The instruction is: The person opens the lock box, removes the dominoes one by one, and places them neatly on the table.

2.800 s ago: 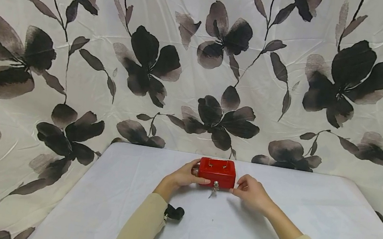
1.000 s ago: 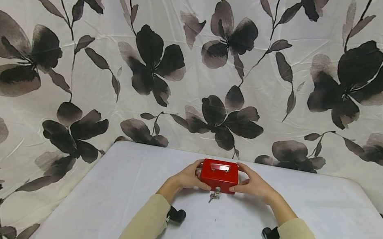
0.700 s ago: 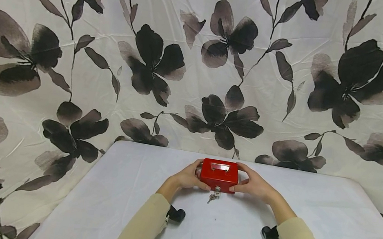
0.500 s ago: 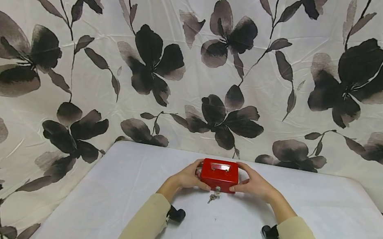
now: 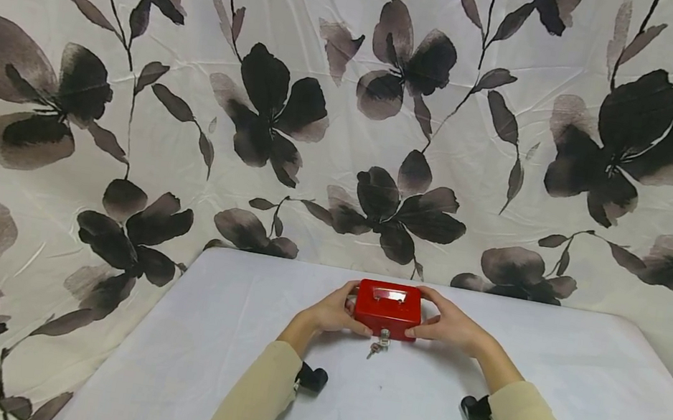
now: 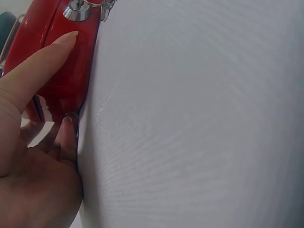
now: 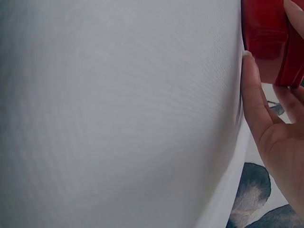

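A small red metal cash box [image 5: 388,311] with a folding handle on its lid stands near the table's far edge, lid closed. Keys [image 5: 378,347] hang from the lock on its front. My left hand [image 5: 331,309] grips the left side, thumb across the front. The left wrist view shows that thumb on the red front [image 6: 66,78] beside the silver lock [image 6: 77,11], with the other fingers at the side. On the opposite side my right hand [image 5: 452,326] holds the box, thumb at the front corner; its far fingers are partly hidden behind the box.
A white cloth covers the table [image 5: 377,419]. Just behind the far edge hangs a floral curtain [image 5: 322,128]. Each wrist carries a small black camera, such as the left one [image 5: 312,378] and the right one [image 5: 476,409].
At first the right hand was just off the box's right side with its fingers bunched; it then took hold there. Over the last second both hands and the box stay practically still.
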Demonstrator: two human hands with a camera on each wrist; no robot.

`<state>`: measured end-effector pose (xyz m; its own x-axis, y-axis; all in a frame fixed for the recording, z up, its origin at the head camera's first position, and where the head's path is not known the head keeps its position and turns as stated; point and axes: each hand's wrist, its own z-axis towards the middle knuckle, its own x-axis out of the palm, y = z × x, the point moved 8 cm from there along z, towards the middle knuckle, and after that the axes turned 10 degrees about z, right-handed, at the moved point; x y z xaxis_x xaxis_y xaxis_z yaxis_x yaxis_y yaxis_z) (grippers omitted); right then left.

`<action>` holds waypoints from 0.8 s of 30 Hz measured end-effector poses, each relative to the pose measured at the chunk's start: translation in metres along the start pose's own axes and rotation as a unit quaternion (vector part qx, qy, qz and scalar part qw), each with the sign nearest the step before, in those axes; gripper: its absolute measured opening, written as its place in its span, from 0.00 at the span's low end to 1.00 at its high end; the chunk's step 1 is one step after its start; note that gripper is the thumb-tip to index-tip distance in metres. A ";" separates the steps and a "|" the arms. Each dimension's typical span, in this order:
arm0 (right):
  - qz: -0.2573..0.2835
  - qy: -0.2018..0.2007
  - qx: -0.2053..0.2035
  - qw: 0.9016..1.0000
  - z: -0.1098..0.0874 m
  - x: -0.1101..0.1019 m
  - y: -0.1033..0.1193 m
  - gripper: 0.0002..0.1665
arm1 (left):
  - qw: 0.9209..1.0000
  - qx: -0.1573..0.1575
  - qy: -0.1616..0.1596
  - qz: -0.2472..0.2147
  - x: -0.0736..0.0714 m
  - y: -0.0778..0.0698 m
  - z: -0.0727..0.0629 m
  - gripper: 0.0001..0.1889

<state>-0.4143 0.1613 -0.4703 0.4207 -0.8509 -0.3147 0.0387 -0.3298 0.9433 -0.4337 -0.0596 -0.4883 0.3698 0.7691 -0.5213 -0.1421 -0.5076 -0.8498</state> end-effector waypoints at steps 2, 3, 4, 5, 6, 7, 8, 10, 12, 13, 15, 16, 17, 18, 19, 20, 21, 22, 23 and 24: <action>-0.001 0.000 -0.001 1.000 0.000 0.000 0.001 0.54 | 1.000 0.000 -0.001 -0.001 -0.001 0.000 0.000 0.52; -0.001 0.001 -0.001 1.000 0.000 0.000 0.002 0.54 | 1.000 0.001 -0.001 -0.001 -0.001 0.000 0.001 0.53; -0.002 0.001 -0.001 1.000 0.000 0.000 0.003 0.54 | 1.000 0.001 -0.001 -0.002 -0.002 0.000 0.001 0.53; -0.003 0.002 -0.001 1.000 0.001 -0.001 0.004 0.54 | 1.000 0.001 -0.001 -0.003 -0.002 0.000 0.002 0.53; 0.000 0.004 0.000 1.000 0.001 -0.001 0.004 0.54 | 1.000 0.003 -0.002 -0.002 -0.002 0.000 0.002 0.53; 0.005 0.007 0.000 1.000 0.001 -0.001 0.005 0.53 | 1.000 0.004 -0.002 -0.003 -0.002 0.000 0.002 0.53; 0.011 0.010 0.002 1.000 0.001 -0.001 0.005 0.53 | 1.000 0.004 -0.002 -0.002 -0.002 0.000 0.003 0.54; 0.025 0.017 0.008 1.000 0.001 -0.001 0.004 0.53 | 1.000 0.004 0.000 -0.001 -0.002 0.000 0.002 0.54; 0.040 0.023 0.016 0.999 0.001 -0.001 0.004 0.53 | 1.000 0.003 0.001 0.001 -0.001 0.000 0.002 0.55; 0.044 0.026 0.020 0.998 0.000 0.000 0.004 0.53 | 1.000 0.002 0.001 0.000 -0.001 0.001 0.002 0.55; 0.047 0.030 0.024 0.998 0.000 0.000 0.004 0.54 | 1.000 0.002 -0.001 0.001 -0.001 0.001 0.002 0.55; 0.047 0.030 0.027 0.998 0.000 0.000 0.004 0.54 | 1.000 0.002 -0.002 -0.001 -0.001 0.001 0.002 0.55; 0.048 0.032 0.026 0.998 0.000 0.000 0.004 0.54 | 1.000 0.001 -0.005 -0.001 -0.002 0.001 0.002 0.55; 0.049 0.032 0.026 0.998 0.000 0.000 0.004 0.53 | 1.000 0.001 -0.008 -0.001 -0.002 0.001 0.002 0.56; 0.050 0.033 0.025 0.998 0.000 0.000 0.005 0.53 | 1.000 0.000 -0.009 -0.001 -0.002 0.001 0.002 0.56; 0.052 0.032 0.025 0.998 0.000 0.000 0.005 0.53 | 1.000 -0.001 -0.009 -0.004 -0.002 0.002 0.002 0.56; 0.055 0.030 0.025 0.998 0.001 0.000 0.004 0.53 | 1.000 -0.002 -0.009 -0.005 -0.002 0.002 0.002 0.56; 0.056 0.029 0.026 0.998 0.001 0.000 0.004 0.53 | 1.000 -0.003 -0.008 -0.005 -0.001 0.002 0.002 0.56; 0.060 0.030 0.026 0.997 0.000 0.000 0.003 0.53 | 1.000 -0.004 -0.007 -0.005 -0.001 0.003 0.002 0.56; 0.061 0.029 0.026 0.997 0.000 0.000 0.003 0.53 | 1.000 -0.004 -0.006 -0.004 0.000 0.003 0.002 0.56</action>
<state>-0.4146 0.1602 -0.4676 0.4720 -0.8610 -0.1894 -0.0627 -0.2471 0.9670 -0.4359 -0.0607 -0.4912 0.3596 0.7783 -0.5147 -0.1319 -0.5037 -0.8538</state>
